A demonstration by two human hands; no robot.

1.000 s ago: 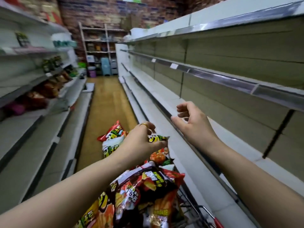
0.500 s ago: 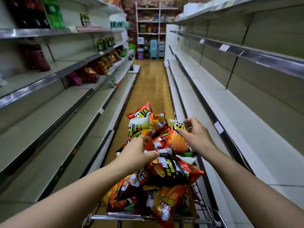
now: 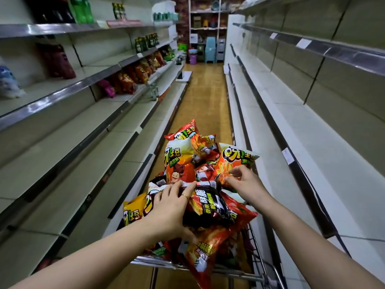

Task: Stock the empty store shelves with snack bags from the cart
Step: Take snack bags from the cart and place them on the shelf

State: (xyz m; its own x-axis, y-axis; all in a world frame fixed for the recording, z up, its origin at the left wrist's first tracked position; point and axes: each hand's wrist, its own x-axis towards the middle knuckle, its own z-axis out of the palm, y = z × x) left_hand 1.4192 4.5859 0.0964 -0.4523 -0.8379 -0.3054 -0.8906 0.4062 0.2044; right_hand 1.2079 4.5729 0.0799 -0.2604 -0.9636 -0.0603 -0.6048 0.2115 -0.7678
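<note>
Left hand (image 3: 173,207) is spread across the dark bag (image 3: 210,207) on top of the pile. Fingertips are hooked over its top seam and the thumb is tucked at its lower edge, so it grips the bag end to end. The bag lies nearly flat, partly under the palm and mostly just right of it. Ring (image 3: 184,196) on one finger. Right hand (image 3: 246,185) has curled fingers pinching the lower part of the orange bag (image 3: 233,161). That bag stands up just ahead of the fingertips, white logo end pointing away down the aisle, leaning on the right side of the heap. Both bags rest on the heap. Hands are near each other but apart, with the dark bag's top right corner between them. Snack bags (image 3: 183,155) are heaped above the rim of the cart (image 3: 255,253): red, orange, yellow and white-green packs, and one orange pack hangs over the near rail. Cart stands in the aisle on the wood floor (image 3: 205,94), closer to the right shelves (image 3: 312,147). These are white, with price tags (image 3: 303,43) on the rails. Left shelves (image 3: 62,130) carry stocked packs (image 3: 129,80) and bottles (image 3: 145,42) farther down, well apart from both hands.
</note>
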